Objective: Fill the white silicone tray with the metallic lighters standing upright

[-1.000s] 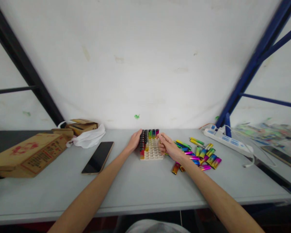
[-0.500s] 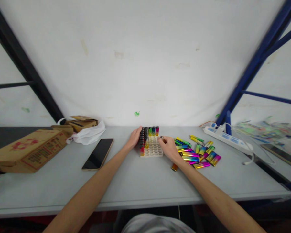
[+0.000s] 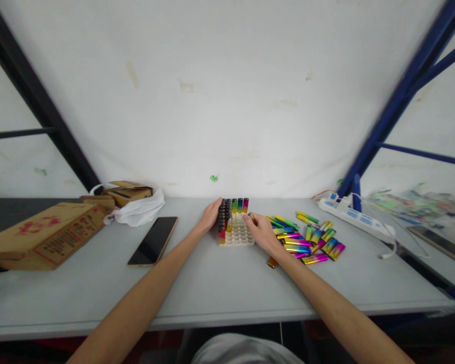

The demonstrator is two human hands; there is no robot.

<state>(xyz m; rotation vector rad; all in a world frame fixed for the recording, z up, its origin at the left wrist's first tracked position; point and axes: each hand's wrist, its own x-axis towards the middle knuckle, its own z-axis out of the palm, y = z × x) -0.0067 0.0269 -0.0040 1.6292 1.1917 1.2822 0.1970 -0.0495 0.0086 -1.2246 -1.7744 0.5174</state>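
Here, white tray (image 3: 238,241), between left fingers (image 3: 216,203) and right fingers (image 3: 251,222).

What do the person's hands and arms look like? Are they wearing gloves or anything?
No gloves! The left hand and the right hand are both bare. No sleeve shows on either arm, and I see no watch or bracelet on the wrists. The fingers are too small and partly hidden to be sure about rings. At the bottom there's some grey cloth, maybe their clothes.

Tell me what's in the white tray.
Upright lighters line the left side and far edge of the tray. Many other slots look empty; the right hand covers some.
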